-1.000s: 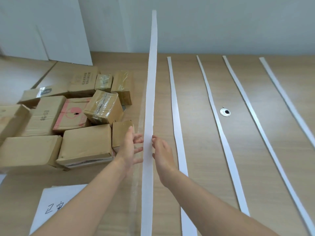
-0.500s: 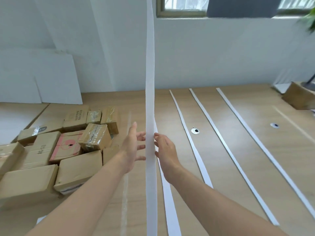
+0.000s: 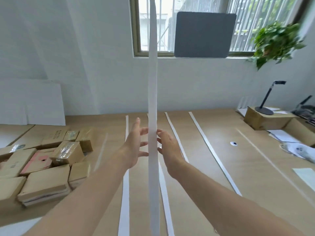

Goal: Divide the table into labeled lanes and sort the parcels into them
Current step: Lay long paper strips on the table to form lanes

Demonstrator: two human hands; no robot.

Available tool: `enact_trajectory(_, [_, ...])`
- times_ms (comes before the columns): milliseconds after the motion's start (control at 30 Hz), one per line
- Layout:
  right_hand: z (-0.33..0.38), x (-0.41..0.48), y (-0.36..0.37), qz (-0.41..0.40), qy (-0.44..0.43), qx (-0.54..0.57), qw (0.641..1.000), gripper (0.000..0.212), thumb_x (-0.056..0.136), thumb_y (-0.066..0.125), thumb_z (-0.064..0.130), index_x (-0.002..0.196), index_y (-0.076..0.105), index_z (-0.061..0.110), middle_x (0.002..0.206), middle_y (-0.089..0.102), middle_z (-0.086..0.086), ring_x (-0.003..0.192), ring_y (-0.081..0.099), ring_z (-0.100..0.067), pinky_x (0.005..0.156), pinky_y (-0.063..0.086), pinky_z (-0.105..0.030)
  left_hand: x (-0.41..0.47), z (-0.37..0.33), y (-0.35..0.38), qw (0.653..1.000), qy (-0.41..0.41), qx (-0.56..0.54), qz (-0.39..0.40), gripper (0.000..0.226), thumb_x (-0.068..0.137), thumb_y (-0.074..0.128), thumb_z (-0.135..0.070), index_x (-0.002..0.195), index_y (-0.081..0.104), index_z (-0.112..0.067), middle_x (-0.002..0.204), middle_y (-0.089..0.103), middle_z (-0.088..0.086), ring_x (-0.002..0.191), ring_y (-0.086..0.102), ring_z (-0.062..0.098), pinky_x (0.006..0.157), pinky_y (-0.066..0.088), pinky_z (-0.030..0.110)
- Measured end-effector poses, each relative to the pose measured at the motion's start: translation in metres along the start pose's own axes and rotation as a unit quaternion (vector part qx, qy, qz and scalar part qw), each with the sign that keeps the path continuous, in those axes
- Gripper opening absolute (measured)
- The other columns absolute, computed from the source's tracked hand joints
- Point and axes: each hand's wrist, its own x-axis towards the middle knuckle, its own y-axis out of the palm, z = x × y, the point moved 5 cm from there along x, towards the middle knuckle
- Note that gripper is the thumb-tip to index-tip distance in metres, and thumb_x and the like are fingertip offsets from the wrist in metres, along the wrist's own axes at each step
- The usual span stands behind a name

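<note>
Over the middle of the table (image 3: 247, 176) we hold a long white paper strip (image 3: 152, 92) upright. It runs from the bottom of the view up past the window (image 3: 163, 23) and out at the top. Our left hand (image 3: 133, 149) is at its left edge, fingers straight and spread, their tips touching the paper. Our right hand (image 3: 168, 149) is at the right edge, level with the left hand and separated from it only by the strip. Its fingertips pass behind the strip, so we cannot tell whether it pinches the paper or merely touches it. Several flat strips (image 3: 213, 155) lie lengthwise on the tabletop, spaced apart. The parcels (image 3: 44, 186) sit piled together at the table's left side, beside our left forearm. A plant (image 3: 276, 41) hangs near the window at the right.
</note>
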Motion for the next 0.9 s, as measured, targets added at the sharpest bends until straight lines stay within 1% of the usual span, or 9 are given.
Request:
enact_trajectory(100, [0.014, -0.008, -0.048, 0.002, -0.011, -0.005, 1.0, 0.031, 0.108, 0.046, 0.031, 0.117, 0.075, 0.026, 0.112, 0.076, 0.007, 0.101, 0.07, -0.008, 0.096, 0.057, -0.039, -0.019, -0.001, 0.051, 1.0, 0.014, -0.01, 0.014, 0.068, 0.1, 0.024, -0.071, 0.103, 0.075, -0.026, 0.116, 0.067, -0.016, 0.117, 0.059, 0.027, 0.085, 0.056, 0.047])
enact_trajectory(200, [0.029, -0.015, -0.101, -0.001, -0.018, -0.004, 1.0, 0.03, 0.106, 0.047, 0.029, 0.117, 0.075, 0.025, 0.112, 0.076, 0.008, 0.102, 0.07, -0.009, 0.097, 0.058, -0.042, -0.035, -0.001, 0.106, 1.0, 0.016, -0.025, 0.01, 0.068, 0.102, 0.024, -0.069, 0.1, 0.075, -0.025, 0.109, 0.07, -0.015, 0.11, 0.063, 0.026, 0.085, 0.055, 0.046])
enact_trajectory(267, [0.036, -0.017, -0.132, -0.005, -0.018, -0.001, 1.0, 0.032, 0.105, 0.046, 0.03, 0.119, 0.075, 0.025, 0.115, 0.077, 0.007, 0.103, 0.071, -0.008, 0.091, 0.06, -0.036, -0.037, -0.001, 0.137, 1.0, 0.011, -0.027, 0.012, 0.066, 0.102, 0.024, -0.068, 0.1, 0.074, -0.025, 0.11, 0.07, -0.014, 0.107, 0.063, 0.026, 0.086, 0.055, 0.046])
enact_trajectory(333, [0.043, -0.019, -0.159, -0.006, -0.015, -0.006, 1.0, 0.033, 0.107, 0.044, 0.029, 0.117, 0.076, 0.026, 0.111, 0.077, 0.007, 0.094, 0.072, -0.004, 0.082, 0.06, -0.029, -0.032, -0.002, 0.166, 0.999, 0.009, -0.026, 0.021, 0.065, 0.103, 0.024, -0.067, 0.105, 0.074, -0.025, 0.118, 0.068, -0.012, 0.108, 0.063, 0.025, 0.082, 0.056, 0.047])
enact_trajectory(400, [0.048, -0.013, -0.185, -0.018, -0.008, -0.012, 1.0, 0.034, 0.107, 0.044, 0.029, 0.114, 0.077, 0.027, 0.113, 0.077, 0.004, 0.097, 0.072, -0.007, 0.089, 0.06, -0.034, -0.024, -0.001, 0.193, 0.999, 0.002, -0.024, 0.031, 0.066, 0.103, 0.024, -0.067, 0.109, 0.074, -0.024, 0.121, 0.067, -0.011, 0.106, 0.064, 0.025, 0.076, 0.054, 0.044])
enact_trajectory(500, [0.049, 0.0, -0.223, -0.052, -0.004, -0.011, 0.999, 0.033, 0.107, 0.044, 0.026, 0.109, 0.077, 0.029, 0.111, 0.077, 0.005, 0.099, 0.07, -0.008, 0.097, 0.058, -0.04, -0.008, 0.003, 0.233, 0.998, -0.002, -0.02, 0.058, 0.065, 0.103, 0.024, -0.067, 0.107, 0.074, -0.025, 0.121, 0.066, -0.011, 0.109, 0.064, 0.026, 0.083, 0.057, 0.047])
enact_trajectory(567, [0.045, 0.011, -0.247, -0.08, 0.002, -0.002, 0.997, 0.031, 0.106, 0.044, 0.025, 0.111, 0.075, 0.028, 0.115, 0.076, 0.005, 0.102, 0.069, -0.008, 0.099, 0.057, -0.041, 0.004, 0.009, 0.258, 0.997, -0.005, -0.016, 0.075, 0.065, 0.103, 0.024, -0.066, 0.106, 0.075, -0.026, 0.122, 0.066, -0.012, 0.109, 0.063, 0.024, 0.077, 0.056, 0.043])
enact_trajectory(800, [0.026, 0.029, -0.324, -0.131, 0.027, 0.027, 0.991, 0.031, 0.104, 0.045, 0.024, 0.114, 0.074, 0.025, 0.12, 0.074, 0.001, 0.11, 0.069, -0.013, 0.102, 0.056, -0.045, 0.034, 0.034, 0.335, 0.994, -0.032, 0.01, 0.106, 0.066, 0.103, 0.024, -0.067, 0.11, 0.075, -0.025, 0.124, 0.065, -0.013, 0.112, 0.064, 0.024, 0.078, 0.056, 0.043])
enact_trajectory(900, [0.026, 0.039, -0.363, -0.131, 0.033, 0.034, 0.99, 0.032, 0.105, 0.044, 0.025, 0.119, 0.073, 0.025, 0.119, 0.074, 0.004, 0.109, 0.069, -0.01, 0.1, 0.057, -0.041, 0.044, 0.039, 0.374, 0.994, -0.036, 0.019, 0.103, 0.066, 0.103, 0.024, -0.067, 0.107, 0.075, -0.025, 0.123, 0.066, -0.012, 0.111, 0.063, 0.024, 0.077, 0.056, 0.043])
